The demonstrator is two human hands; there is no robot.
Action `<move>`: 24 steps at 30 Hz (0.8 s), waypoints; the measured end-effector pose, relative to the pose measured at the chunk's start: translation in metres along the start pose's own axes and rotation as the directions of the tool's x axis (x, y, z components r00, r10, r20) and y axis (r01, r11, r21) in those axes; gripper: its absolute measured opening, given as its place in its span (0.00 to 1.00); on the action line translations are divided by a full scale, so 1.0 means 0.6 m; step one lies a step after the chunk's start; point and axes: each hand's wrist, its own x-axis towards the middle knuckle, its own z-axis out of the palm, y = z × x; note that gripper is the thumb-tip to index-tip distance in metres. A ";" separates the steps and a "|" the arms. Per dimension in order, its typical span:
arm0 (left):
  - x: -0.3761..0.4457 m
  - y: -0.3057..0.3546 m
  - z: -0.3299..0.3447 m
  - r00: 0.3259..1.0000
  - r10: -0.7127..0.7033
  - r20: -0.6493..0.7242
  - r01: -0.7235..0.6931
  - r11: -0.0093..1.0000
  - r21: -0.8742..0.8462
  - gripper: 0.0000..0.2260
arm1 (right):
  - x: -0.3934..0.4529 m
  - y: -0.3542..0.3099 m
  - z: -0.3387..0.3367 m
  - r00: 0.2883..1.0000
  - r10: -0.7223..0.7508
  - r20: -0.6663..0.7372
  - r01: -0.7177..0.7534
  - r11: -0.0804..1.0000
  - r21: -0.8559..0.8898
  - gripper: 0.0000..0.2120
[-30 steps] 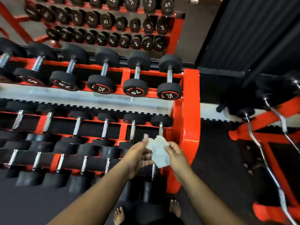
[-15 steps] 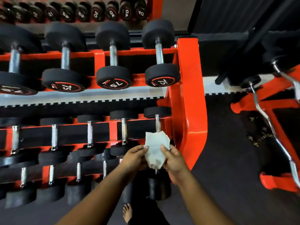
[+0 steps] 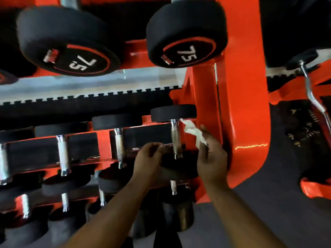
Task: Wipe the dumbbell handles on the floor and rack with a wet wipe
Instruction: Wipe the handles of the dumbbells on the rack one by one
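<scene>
The right hand [image 3: 212,158] pinches a crumpled white wet wipe [image 3: 194,133] just right of the chrome handle [image 3: 175,138] of the rightmost middle-shelf black dumbbell. The left hand [image 3: 149,158], fingers loosely curled and holding nothing, hovers just left of that handle. The orange steel rack [image 3: 245,104] carries more dumbbells, the upper row cut off and blurred.

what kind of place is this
Most likely a gym's free-weights area. An orange rack holds rows of black dumbbells with chrome handles, one marked 75, and a curl bar rests on a stand at right. The right hand holds a wet wipe beside a handle.
</scene>
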 end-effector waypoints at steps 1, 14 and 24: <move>0.006 -0.003 0.002 0.999 -0.012 -0.038 0.011 1.000 -0.026 0.03 | 0.007 0.013 0.017 0.994 -0.094 0.046 0.097 0.992 -0.076 0.18; 0.032 -0.049 0.078 0.948 -0.289 -0.134 0.253 0.938 -0.236 0.12 | 0.025 -0.011 0.113 0.824 0.479 0.302 -0.519 0.852 0.067 0.11; 0.044 -0.037 0.095 0.878 -0.360 -0.316 0.298 0.927 -0.229 0.14 | 0.102 0.001 0.188 0.554 0.738 0.385 -0.818 0.568 0.089 0.08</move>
